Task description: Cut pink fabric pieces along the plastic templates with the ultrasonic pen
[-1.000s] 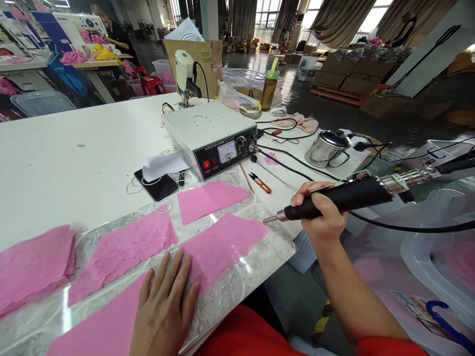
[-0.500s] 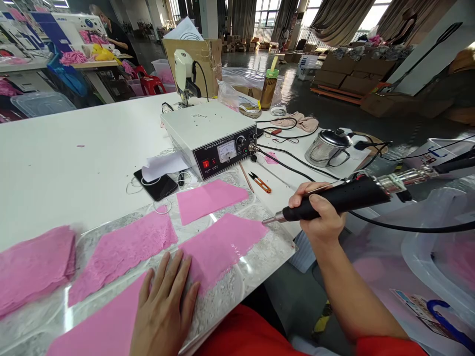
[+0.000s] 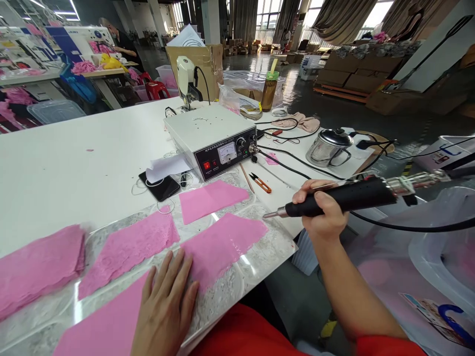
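My right hand [image 3: 326, 210] is wrapped round a black handheld tool [image 3: 351, 197], whose metal tip points left, beside the right corner of a pink fabric piece [image 3: 226, 244]. Spread flat, my left hand [image 3: 166, 296] rests on that piece's left edge and on another pink piece [image 3: 107, 321] at the front. A third pink piece [image 3: 211, 199] lies behind, towards the box-shaped machine. Pink lace [image 3: 131, 247] lies to the left, and a stack of pink lace [image 3: 40, 267] sits at the far left. All rest on a marbled sheet [image 3: 272, 247].
A control box [image 3: 226, 153] with a dial stands behind the fabric. Near it are a phone [image 3: 163, 188], orange snips [image 3: 261, 183], cables, a glass pot [image 3: 328, 148] and a bottle [image 3: 269, 91]. Clear plastic bins [image 3: 438, 257] stand at the right. A person [image 3: 124, 44] sits at the back left.
The tool's tip has lifted slightly off the pink piece's right corner and now sits a little above it. My left hand stays in place. The view has shifted slightly.
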Available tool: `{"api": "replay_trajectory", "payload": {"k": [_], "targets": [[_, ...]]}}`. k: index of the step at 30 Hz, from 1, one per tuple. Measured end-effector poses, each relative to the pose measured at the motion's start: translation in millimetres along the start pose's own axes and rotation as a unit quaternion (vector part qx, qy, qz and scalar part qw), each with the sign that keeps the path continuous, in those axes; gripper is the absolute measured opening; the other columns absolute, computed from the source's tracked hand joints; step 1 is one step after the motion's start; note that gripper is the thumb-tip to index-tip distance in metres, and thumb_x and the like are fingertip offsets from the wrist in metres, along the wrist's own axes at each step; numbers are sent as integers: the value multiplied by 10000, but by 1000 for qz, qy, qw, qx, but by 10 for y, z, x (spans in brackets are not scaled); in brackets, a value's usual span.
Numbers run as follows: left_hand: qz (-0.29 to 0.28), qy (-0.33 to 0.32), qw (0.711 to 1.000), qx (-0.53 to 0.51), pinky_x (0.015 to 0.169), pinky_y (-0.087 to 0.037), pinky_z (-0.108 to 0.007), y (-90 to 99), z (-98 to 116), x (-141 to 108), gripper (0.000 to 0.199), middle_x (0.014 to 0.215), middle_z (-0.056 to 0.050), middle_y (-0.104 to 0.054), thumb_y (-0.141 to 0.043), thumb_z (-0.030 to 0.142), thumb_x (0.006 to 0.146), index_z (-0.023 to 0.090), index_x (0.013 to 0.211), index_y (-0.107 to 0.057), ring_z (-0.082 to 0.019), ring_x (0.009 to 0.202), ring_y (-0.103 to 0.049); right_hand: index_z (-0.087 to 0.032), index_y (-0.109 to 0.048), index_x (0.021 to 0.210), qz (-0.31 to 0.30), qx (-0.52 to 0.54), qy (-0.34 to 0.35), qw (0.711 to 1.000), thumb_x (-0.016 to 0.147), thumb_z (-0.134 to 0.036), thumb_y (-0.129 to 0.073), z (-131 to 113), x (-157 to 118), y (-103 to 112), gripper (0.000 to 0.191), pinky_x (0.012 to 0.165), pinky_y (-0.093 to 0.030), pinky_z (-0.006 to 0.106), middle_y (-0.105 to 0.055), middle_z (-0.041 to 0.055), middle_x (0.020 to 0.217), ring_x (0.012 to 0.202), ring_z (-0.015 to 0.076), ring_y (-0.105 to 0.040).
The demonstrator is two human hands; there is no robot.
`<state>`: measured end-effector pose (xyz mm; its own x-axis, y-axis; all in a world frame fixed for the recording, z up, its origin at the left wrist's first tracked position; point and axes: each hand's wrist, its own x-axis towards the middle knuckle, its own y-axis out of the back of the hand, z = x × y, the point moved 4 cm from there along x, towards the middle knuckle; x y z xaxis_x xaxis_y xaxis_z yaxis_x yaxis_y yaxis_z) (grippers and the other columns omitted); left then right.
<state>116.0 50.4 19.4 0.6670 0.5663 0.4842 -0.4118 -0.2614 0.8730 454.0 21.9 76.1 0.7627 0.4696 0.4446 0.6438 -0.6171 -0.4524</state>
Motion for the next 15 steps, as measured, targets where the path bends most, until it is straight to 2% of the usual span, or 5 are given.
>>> {"api": "replay_trajectory", "payload": {"k": [4, 6, 8, 11, 15], "targets": [[11, -26, 999, -35, 1077, -367, -432, 143, 102, 68, 427, 1310, -110, -596, -468, 156, 952, 206, 1376, -467, -268, 1258, -517, -168, -580, 712, 94, 1, 53, 994, 651, -207, -586, 47, 117, 202, 73, 470, -466, 284, -604, 4, 731, 475, 107, -551], [-11, -40, 997, -59, 977, -454, -398, 157, 190, 193, 375, 1243, -99, -627, -446, 129, 952, 204, 1313, -513, -245, 1142, -581, -170, -574, 718, 138, -8, 53, 989, 645, -201, -602, 109, 151, 317, 84, 466, -472, 288, -607, 4, 733, 470, 107, -549], [-73, -58, 992, -89, 895, -502, -386, 99, 321, 415, 370, 1191, -97, -640, -406, 65, 931, 193, 1245, -554, -232, 1049, -612, -186, -562, 720, 172, -13, 47, 984, 646, -197, -615, 160, 154, 419, 91, 459, -481, 295, -611, -7, 736, 459, 107, -544], [-248, -66, 956, -144, 871, -515, -399, -139, 555, 868, 355, 1102, -114, -649, -409, -19, 853, 152, 1080, -624, -250, 1009, -625, -237, -544, 700, 196, 0, 38, 980, 632, -195, -646, 179, 108, 525, 130, 467, -507, 326, -627, -29, 727, 455, 126, -546], [-299, -71, 937, -166, 836, -526, -338, -463, 822, 1457, 268, 1170, -114, -612, -489, 64, 864, 142, 1089, -611, -237, 1029, -625, -269, -628, 646, 206, 9, -12, 978, 583, -172, -702, 158, -8, 621, 138, 521, -545, 374, -669, -3, 824, 539, 157, -596]]}}
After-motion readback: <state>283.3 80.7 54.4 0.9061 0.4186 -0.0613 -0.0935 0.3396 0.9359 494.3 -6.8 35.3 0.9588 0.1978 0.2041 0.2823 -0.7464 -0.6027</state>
